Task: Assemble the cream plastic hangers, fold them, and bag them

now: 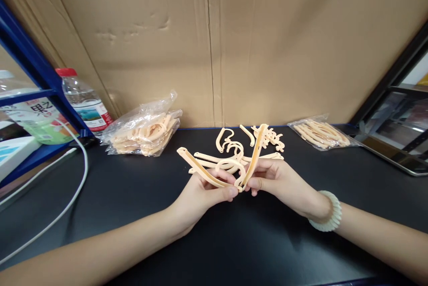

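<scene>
Both hands hold a peach-coloured folding clothes hanger. My left hand (pixel 209 192) is closed, its thumb and fingers pinching the lower end of the left hanger arm (pixel 197 165), which slants up to the left. Closed around the right hanger arm (pixel 256 152) is my right hand (pixel 276 183); that arm rises steeply. The two arms meet in a V near my fingertips, and a curved hook (pixel 234 162) sits at the join. Part of the joint is hidden by my fingers. Just behind lie loose hanger arms (pixel 207 156) and a few hooks (pixel 223 136).
Clear bags of hanger parts stand at the left (pixel 147 136) and right (pixel 321 132). A red-capped bottle (pixel 87 103) and blue shelf (pixel 33 49) are on the left, with a white cable (pixel 83 174). A phone-like slab (pixel 391 154) lies right; cardboard (pixel 150 45) walls the back.
</scene>
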The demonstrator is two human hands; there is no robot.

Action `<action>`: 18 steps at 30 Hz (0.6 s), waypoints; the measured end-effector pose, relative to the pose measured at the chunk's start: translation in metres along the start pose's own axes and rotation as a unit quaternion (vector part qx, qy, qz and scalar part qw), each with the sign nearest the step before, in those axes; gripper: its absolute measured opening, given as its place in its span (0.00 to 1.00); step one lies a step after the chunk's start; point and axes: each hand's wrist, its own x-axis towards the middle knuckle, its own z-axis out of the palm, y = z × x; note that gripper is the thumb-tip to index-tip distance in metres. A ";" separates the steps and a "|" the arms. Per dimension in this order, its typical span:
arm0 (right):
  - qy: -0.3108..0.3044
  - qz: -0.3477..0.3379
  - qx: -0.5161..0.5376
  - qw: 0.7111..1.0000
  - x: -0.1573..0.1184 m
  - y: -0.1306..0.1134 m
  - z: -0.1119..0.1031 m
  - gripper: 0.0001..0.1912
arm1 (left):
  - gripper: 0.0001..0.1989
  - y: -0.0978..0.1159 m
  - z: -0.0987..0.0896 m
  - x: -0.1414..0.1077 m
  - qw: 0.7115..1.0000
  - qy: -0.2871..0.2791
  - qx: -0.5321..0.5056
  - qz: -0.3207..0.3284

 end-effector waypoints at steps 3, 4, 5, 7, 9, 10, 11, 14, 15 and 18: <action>-0.021 -0.015 -0.013 1.000 0.000 -0.002 0.001 0.04 | 0.07 0.001 0.000 0.001 1.000 -0.012 -0.009 -0.002; -0.027 -0.019 -0.015 0.999 0.000 -0.002 0.001 0.04 | 0.06 0.001 -0.001 0.001 1.000 -0.016 -0.012 -0.003; -0.032 -0.022 -0.016 0.999 0.000 -0.003 0.001 0.05 | 0.06 0.001 -0.001 0.001 1.000 -0.021 -0.014 -0.005; -0.035 -0.025 -0.015 0.999 0.000 -0.003 0.001 0.05 | 0.06 0.002 -0.001 0.001 0.999 -0.028 -0.015 -0.005; -0.032 -0.023 -0.012 0.999 0.000 -0.003 0.001 0.04 | 0.05 0.002 -0.002 0.001 0.999 -0.030 -0.018 -0.003; -0.028 -0.020 -0.010 0.999 0.000 -0.003 0.001 0.04 | 0.05 0.001 -0.002 0.001 0.999 -0.029 -0.022 -0.001; -0.023 -0.016 -0.006 1.000 -0.001 -0.003 0.001 0.04 | 0.06 0.001 -0.002 0.001 0.999 -0.028 -0.025 -0.001; -0.007 -0.007 0.006 1.000 -0.001 -0.004 0.001 0.05 | 0.06 0.001 -0.002 0.001 0.999 -0.026 -0.027 -0.006; -0.006 -0.006 0.006 1.000 -0.001 -0.005 0.002 0.05 | 0.06 0.001 -0.002 0.000 0.999 -0.026 -0.024 -0.008; -0.012 -0.009 -0.010 1.000 -0.001 -0.006 0.002 0.05 | 0.05 0.002 -0.001 -0.001 0.999 -0.029 -0.018 -0.007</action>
